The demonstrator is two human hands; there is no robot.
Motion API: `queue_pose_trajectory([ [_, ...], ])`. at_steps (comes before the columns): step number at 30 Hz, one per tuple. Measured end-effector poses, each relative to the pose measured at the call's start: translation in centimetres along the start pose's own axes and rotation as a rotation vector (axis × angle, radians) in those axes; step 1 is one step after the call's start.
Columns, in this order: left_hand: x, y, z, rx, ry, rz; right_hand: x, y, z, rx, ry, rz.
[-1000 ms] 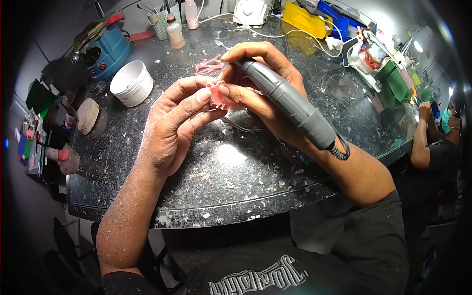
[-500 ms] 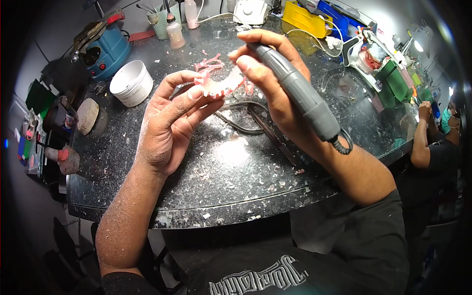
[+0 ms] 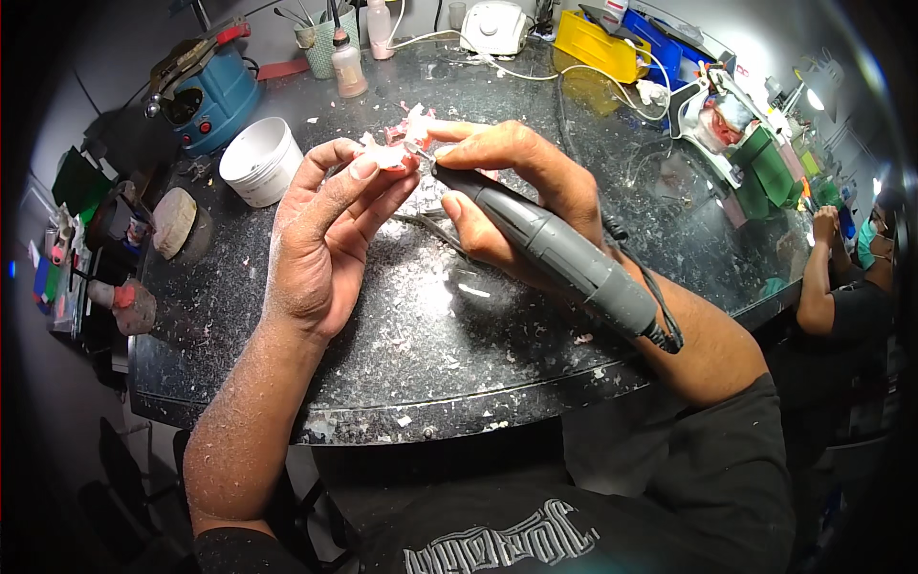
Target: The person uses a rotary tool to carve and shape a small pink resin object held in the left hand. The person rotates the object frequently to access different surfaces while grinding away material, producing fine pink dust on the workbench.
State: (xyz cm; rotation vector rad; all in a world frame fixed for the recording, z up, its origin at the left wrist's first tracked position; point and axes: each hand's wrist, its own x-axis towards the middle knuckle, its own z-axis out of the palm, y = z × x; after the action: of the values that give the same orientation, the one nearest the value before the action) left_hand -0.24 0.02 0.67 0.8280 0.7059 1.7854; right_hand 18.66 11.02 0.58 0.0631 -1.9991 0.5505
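Observation:
My left hand (image 3: 330, 220) pinches a pink denture (image 3: 387, 156) between thumb and fingers, above the dusty black worktop. In my right hand (image 3: 535, 177) is a dark grey rotary handpiece (image 3: 564, 253), with its cord trailing from the back end over my forearm. The handpiece's thin metal bur (image 3: 421, 153) points at the denture and is at or very close to its edge; whether it touches I cannot tell. White dust coats my left hand and forearm. Pink scraps lie on the worktop beyond the denture, partly hidden by it.
A white tub (image 3: 261, 163), a pale round stone-like block (image 3: 174, 223) and a blue machine (image 3: 206, 105) stand at left. Behind are a bottle (image 3: 348, 69), a white control box (image 3: 492, 29) and a yellow bin (image 3: 600, 46). Another person (image 3: 851, 249) sits at far right.
My right hand has come down and left, bringing the handpiece's bur to the denture. My left hand has turned the denture to another angle.

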Motion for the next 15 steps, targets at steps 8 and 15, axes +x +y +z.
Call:
queue_pose_trajectory([
  [8,-0.08,-0.04,-0.31,0.015,-0.001,0.004,-0.02,-0.01,0.60,-0.016,0.052,0.013],
  [15,-0.09,-0.17,-0.20,0.023,-0.022,0.043,0.15,0.20,0.37,-0.062,0.039,-0.020],
])
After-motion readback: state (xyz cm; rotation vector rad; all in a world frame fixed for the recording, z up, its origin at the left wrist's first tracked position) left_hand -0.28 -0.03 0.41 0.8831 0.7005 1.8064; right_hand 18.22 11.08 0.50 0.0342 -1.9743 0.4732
